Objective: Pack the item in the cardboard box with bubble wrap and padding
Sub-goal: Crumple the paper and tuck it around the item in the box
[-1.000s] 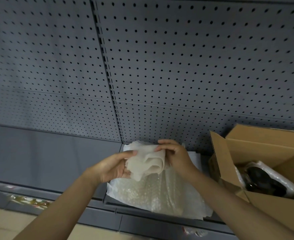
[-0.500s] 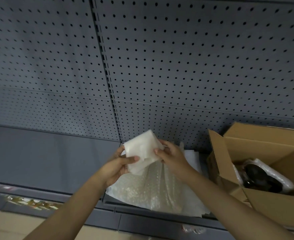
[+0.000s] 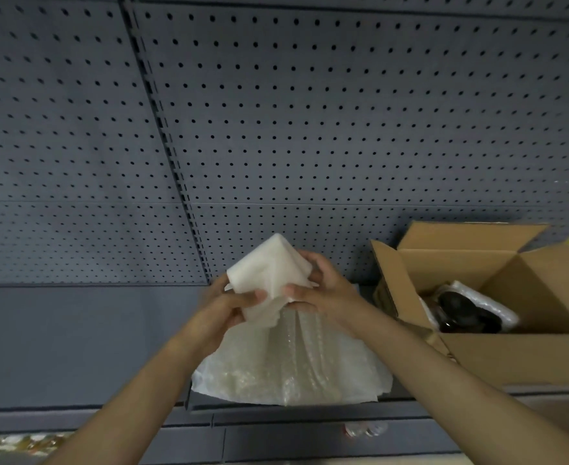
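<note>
A folded white foam padding sheet (image 3: 269, 270) is held up above the shelf between both hands. My left hand (image 3: 224, 307) grips its lower left edge, thumb across the front. My right hand (image 3: 323, 290) pinches its right side. Below them a sheet of bubble wrap (image 3: 290, 360) lies spread on the grey shelf. To the right stands an open cardboard box (image 3: 498, 354) holding a dark item wrapped in bubble wrap (image 3: 467, 310).
A grey pegboard wall (image 3: 276, 129) rises behind the shelf. The shelf (image 3: 75, 344) runs left of the bubble wrap. The box's flaps (image 3: 461, 236) stand open. Small clear objects (image 3: 363, 429) sit under the shelf's front edge.
The padding went from a loose bundle to a flatter folded pad raised a little higher. Both hands shifted their grip on it; the box and wrap stayed put.
</note>
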A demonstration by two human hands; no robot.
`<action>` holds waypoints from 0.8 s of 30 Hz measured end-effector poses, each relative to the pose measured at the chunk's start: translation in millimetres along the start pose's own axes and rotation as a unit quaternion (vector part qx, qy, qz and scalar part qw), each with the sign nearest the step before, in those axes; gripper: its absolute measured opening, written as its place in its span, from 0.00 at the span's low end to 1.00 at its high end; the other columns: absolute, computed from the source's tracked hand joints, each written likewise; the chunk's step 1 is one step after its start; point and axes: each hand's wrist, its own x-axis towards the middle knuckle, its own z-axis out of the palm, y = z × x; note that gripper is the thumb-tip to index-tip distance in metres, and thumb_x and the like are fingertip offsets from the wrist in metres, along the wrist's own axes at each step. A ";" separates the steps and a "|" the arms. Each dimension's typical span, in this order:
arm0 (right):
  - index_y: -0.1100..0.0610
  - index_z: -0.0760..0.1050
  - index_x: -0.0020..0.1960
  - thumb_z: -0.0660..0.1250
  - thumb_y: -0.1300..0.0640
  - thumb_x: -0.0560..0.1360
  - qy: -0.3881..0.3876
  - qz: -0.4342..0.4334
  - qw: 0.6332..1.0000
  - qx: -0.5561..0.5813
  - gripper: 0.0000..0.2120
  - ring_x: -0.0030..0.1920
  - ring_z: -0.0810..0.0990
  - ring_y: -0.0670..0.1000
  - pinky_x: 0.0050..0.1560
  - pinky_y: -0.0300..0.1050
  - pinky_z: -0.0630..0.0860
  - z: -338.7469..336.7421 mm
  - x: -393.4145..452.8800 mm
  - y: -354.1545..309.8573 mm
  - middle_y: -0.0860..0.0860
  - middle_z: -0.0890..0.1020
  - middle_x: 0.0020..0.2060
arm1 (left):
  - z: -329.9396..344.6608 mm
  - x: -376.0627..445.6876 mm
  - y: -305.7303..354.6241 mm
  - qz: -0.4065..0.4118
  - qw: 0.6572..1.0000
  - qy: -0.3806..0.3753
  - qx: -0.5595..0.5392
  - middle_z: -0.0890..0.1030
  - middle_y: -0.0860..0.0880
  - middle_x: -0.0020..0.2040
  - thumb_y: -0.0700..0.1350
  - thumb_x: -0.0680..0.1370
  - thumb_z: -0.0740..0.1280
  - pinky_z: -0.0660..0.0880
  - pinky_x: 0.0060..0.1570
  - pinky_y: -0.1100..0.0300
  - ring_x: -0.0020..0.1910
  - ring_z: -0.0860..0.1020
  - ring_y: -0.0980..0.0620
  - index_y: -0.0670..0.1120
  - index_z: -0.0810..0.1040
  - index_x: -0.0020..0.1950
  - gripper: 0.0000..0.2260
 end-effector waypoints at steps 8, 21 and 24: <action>0.53 0.69 0.61 0.67 0.66 0.75 0.087 -0.121 0.986 -0.078 0.18 0.52 0.80 0.51 0.48 0.48 0.82 -27.7 -30.2 -29.9 0.53 0.78 0.54 | 47.7 -1.1 27.7 0.061 0.985 -0.086 0.138 0.85 0.55 0.50 0.39 0.69 0.76 0.81 0.41 0.62 0.50 0.83 0.55 0.56 0.77 0.58 0.21; 0.51 0.70 0.59 0.67 0.68 0.74 0.295 -0.148 0.938 -0.105 0.19 0.48 0.82 0.50 0.42 0.43 0.83 -205.2 -118.5 -56.3 0.53 0.79 0.51 | 183.6 52.0 23.8 0.070 0.946 -0.219 0.230 0.83 0.50 0.53 0.36 0.73 0.72 0.79 0.48 0.65 0.50 0.83 0.53 0.50 0.76 0.57 0.16; 0.46 0.72 0.53 0.67 0.68 0.74 0.300 -0.150 0.932 -0.138 0.19 0.52 0.80 0.56 0.50 0.53 0.81 -251.3 -130.1 -49.4 0.50 0.78 0.49 | 222.9 65.1 13.7 0.086 0.931 -0.223 0.274 0.83 0.51 0.52 0.35 0.73 0.72 0.78 0.48 0.63 0.48 0.82 0.57 0.52 0.76 0.54 0.16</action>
